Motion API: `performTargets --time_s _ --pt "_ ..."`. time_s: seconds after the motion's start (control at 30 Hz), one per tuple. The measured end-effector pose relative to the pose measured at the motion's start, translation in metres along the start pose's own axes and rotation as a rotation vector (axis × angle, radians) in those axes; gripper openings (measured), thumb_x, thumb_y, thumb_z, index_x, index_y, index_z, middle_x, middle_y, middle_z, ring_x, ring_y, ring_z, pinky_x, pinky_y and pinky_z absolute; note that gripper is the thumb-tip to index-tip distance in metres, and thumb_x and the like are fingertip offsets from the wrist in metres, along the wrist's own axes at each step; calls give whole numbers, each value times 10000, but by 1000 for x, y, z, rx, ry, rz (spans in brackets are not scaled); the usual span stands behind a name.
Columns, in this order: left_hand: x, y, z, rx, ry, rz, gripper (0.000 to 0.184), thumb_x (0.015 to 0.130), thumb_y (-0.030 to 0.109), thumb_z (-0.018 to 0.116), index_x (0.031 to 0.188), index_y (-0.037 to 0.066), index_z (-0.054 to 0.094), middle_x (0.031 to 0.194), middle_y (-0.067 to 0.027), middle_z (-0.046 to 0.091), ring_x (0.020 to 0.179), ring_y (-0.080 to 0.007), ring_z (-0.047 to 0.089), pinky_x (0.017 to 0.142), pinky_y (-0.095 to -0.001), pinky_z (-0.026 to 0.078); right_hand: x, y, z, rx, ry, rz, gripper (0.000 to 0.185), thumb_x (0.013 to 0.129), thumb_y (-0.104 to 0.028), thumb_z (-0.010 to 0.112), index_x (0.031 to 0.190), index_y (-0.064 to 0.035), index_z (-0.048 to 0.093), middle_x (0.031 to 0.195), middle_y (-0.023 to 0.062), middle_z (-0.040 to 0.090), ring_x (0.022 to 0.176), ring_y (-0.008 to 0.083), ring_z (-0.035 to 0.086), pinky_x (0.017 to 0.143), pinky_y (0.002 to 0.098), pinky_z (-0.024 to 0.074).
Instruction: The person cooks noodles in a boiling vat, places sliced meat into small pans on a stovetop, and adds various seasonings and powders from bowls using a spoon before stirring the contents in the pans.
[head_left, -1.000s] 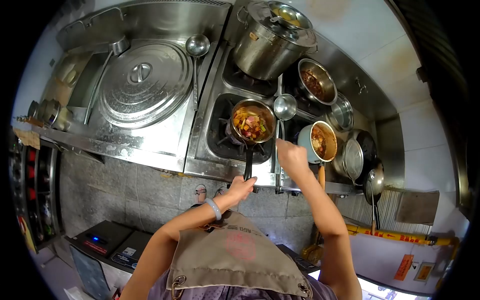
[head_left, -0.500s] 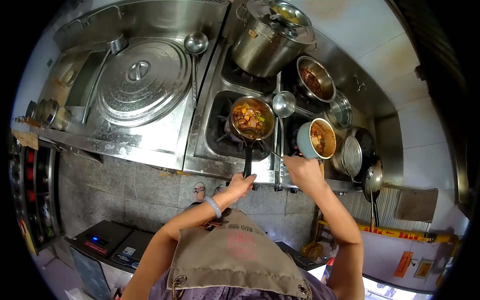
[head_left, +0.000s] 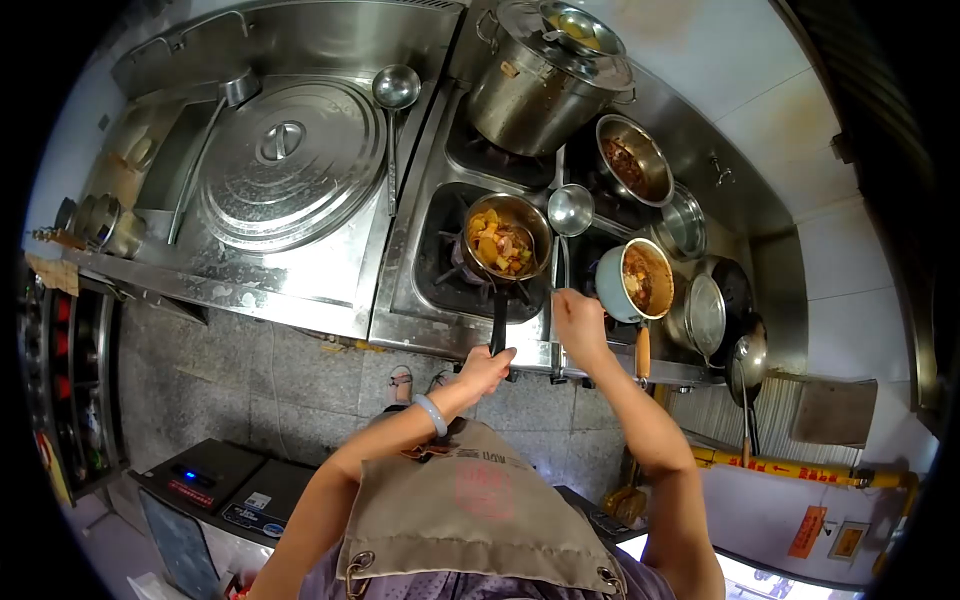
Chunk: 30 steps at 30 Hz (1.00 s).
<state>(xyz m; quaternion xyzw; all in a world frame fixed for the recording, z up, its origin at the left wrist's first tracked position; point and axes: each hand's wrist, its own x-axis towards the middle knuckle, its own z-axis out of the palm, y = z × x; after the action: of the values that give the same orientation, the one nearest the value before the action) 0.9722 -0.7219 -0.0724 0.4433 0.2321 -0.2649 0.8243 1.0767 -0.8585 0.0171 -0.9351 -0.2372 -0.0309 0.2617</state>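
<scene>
My left hand (head_left: pixel 485 371) is wrapped around the black handle (head_left: pixel 499 325) of a small saucepan (head_left: pixel 537 225), which sits on the front left burner. Chunky orange and brown food in sauce (head_left: pixel 499 243) fills its bottom. Just right of the pan, my right hand (head_left: pixel 580 322) is closed in a fist on a thin spoon, most of it hidden by the fingers and the food. Beside that hand stands a pale blue pot (head_left: pixel 612 284) with reddish-brown contents and a wooden handle (head_left: pixel 642 352), which the hand is not holding.
A tall stockpot (head_left: pixel 520 100) stands behind the pan. A ladle (head_left: pixel 571 210) lies between the burners. Steel bowls (head_left: pixel 655 170) and strainers (head_left: pixel 705 312) line the right side. Left is a large round lid (head_left: pixel 285 165) with another ladle (head_left: pixel 396 88) beside it.
My right hand has moved left and slightly up, closer to the saucepan, uncovering the blue pot's wooden handle. Food in the saucepan has shifted. My left hand keeps its grip.
</scene>
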Motion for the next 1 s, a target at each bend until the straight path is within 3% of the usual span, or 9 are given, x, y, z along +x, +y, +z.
performTargets --time_s 0.07,0.13,0.2,0.27,0.33,0.37,0.63,0.8,1.0 --pt "1 -2 1 -14 -14 -6 358 862 270 600 602 108 416 529 31 392 388 -45 262 346 -239 161 5 -11 -13 259 -7 337 176 851 -108 547 793 49 602 609 211 554 550 356 566 506 383 409" --pt "1 -2 0 -1 -18 -3 354 862 267 600 601 109 421 529 30 393 391 -44 265 345 -235 156 5 -11 -14 234 -52 339 170 846 -105 558 857 52 619 625 224 556 562 355 565 524 374 421" --pt "2 0 0 12 -6 -25 349 865 260 594 604 100 426 524 27 399 389 -53 281 351 -241 174 0 -18 -17 197 -6 142 171 869 -107 545 878 46 618 542 97 489 493 87 408 458 283 346" --pt "2 1 -1 25 0 -48 344 868 253 588 607 92 431 519 23 406 386 -62 296 356 -247 192 -1 -35 -33 179 21 104 158 865 -97 550 888 43 622 550 123 501 481 103 434 461 289 367" --pt "1 1 0 -5 -17 -24 335 868 251 588 618 90 433 526 19 408 398 -63 303 363 -247 195 -2 -47 -48 116 -16 110 156 857 -100 550 872 36 624 600 213 548 535 352 568 500 362 430" --pt "1 0 0 -4 -19 -26 335 868 251 588 618 90 433 526 19 408 398 -63 303 363 -247 195 -2 -51 -49 116 -5 85 126 844 -84 554 842 22 621 606 212 554 529 360 567 497 382 437" --pt "-5 7 0 21 -16 -23 348 873 274 583 613 113 418 536 38 388 410 -48 289 355 -226 185 4 -19 -14 -206 8 -303 92 780 -21 516 696 -23 481 551 153 544 500 331 570 439 417 446" --pt "-3 4 -4 28 -15 -23 346 872 278 589 623 107 418 536 37 384 401 -46 279 350 -229 186 16 -12 -12 -318 39 -316 77 754 -17 529 709 -33 470 554 131 542 478 299 569 415 391 438" --pt "-1 1 -5 1 -6 -29 345 867 282 601 634 99 422 542 32 393 395 -46 279 344 -232 178 1 -12 -16 -345 -143 -435 51 731 -11 512 781 -20 516 580 95 545 482 269 566 421 355 438"
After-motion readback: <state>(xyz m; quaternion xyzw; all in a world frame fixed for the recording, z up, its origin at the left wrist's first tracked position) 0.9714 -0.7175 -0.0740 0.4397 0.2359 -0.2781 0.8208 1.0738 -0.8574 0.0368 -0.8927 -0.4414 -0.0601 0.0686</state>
